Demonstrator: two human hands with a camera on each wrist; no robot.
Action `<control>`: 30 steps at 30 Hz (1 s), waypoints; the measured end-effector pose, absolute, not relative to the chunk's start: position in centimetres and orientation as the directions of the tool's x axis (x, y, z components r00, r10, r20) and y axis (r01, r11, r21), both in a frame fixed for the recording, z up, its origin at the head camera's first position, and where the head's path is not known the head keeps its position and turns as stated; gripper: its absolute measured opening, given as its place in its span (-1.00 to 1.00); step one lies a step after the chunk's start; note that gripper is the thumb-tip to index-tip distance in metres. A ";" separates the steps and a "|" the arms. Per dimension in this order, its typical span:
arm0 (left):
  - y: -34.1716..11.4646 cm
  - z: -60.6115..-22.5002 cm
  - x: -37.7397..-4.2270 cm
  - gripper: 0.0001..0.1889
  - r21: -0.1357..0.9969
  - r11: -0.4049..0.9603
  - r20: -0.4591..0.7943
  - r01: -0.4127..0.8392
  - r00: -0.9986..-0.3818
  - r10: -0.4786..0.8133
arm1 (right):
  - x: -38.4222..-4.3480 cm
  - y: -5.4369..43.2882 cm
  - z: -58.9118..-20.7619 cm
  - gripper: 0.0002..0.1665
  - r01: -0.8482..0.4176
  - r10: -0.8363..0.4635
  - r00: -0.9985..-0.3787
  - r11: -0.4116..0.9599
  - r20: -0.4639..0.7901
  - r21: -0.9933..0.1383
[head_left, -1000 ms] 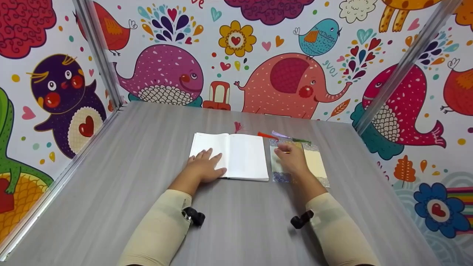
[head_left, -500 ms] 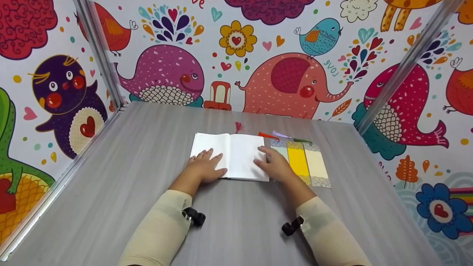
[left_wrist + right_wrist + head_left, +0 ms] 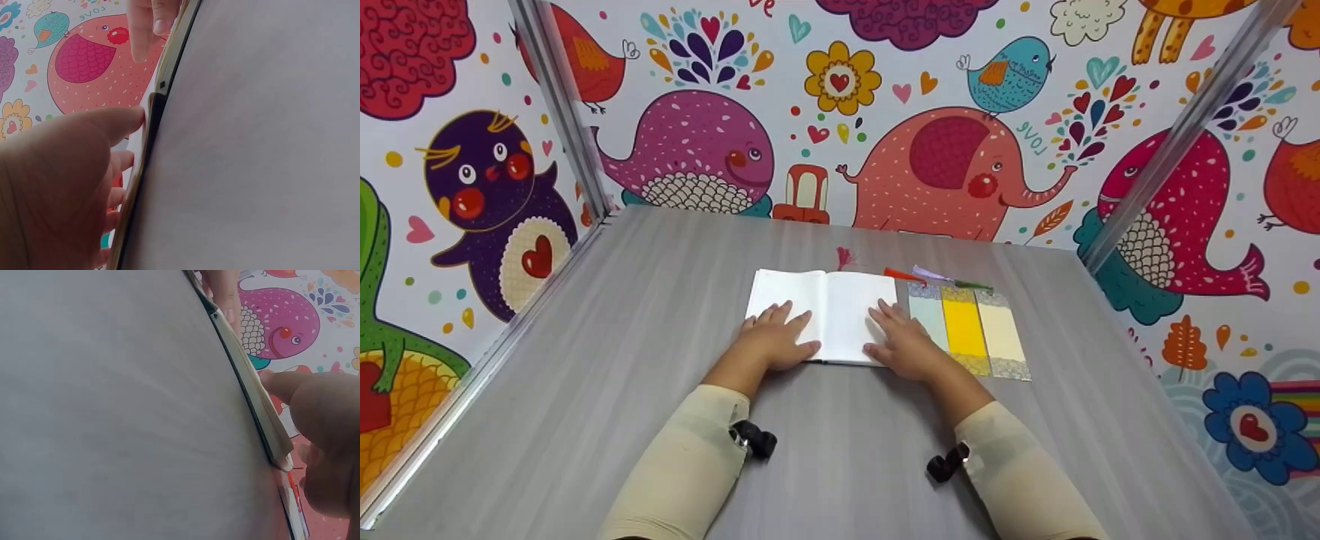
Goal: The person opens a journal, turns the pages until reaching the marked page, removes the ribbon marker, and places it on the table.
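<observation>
An open book [image 3: 851, 315] with blank white pages lies flat on the table in the head view. My left hand [image 3: 771, 341], fingers spread, rests on its left page. On the lower right part of the other page rests my right hand [image 3: 911, 349], fingers also extended. In both wrist views each hand [image 3: 62, 180] [image 3: 329, 422] touches the page side of the book, whose thick page edges [image 3: 247, 377] show. A pink tassel [image 3: 844, 258] sticks out past the book's top edge near the spine; what it hangs from is hidden.
Right of the book lie a pale bookmark [image 3: 928, 309], partly behind my right hand, a yellow one [image 3: 964, 324] and a cream one [image 3: 999, 330]. Red [image 3: 901, 275], lilac [image 3: 930, 274] and green [image 3: 975, 286] tassels lie at their top ends. Cartoon-printed walls surround the grey table [image 3: 660, 300].
My right hand has moved left from above the bookmarks onto the right page, uncovering the yellow bookmark, and its fingers have straightened. The left hand has stayed on the left page.
</observation>
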State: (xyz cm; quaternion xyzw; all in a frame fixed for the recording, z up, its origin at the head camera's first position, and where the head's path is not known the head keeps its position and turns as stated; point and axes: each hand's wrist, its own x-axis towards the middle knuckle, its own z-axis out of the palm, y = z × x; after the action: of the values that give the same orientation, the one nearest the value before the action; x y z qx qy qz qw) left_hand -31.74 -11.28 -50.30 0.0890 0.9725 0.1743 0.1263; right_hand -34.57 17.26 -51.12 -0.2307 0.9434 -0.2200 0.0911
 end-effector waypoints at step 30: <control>-10.3 -50.2 -31.7 -0.13 0.378 0.918 -0.168 0.118 -0.967 0.193 | -35.0 19.0 -51.1 0.11 -0.412 -0.526 -0.834 0.796 -0.170 -0.442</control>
State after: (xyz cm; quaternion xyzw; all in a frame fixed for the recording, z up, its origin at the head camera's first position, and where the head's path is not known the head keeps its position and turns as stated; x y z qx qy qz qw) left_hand -31.72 -10.32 -50.21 0.0798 0.9740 0.1860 0.1016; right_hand -35.03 18.99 -51.08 -0.2504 0.9368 -0.1977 0.1434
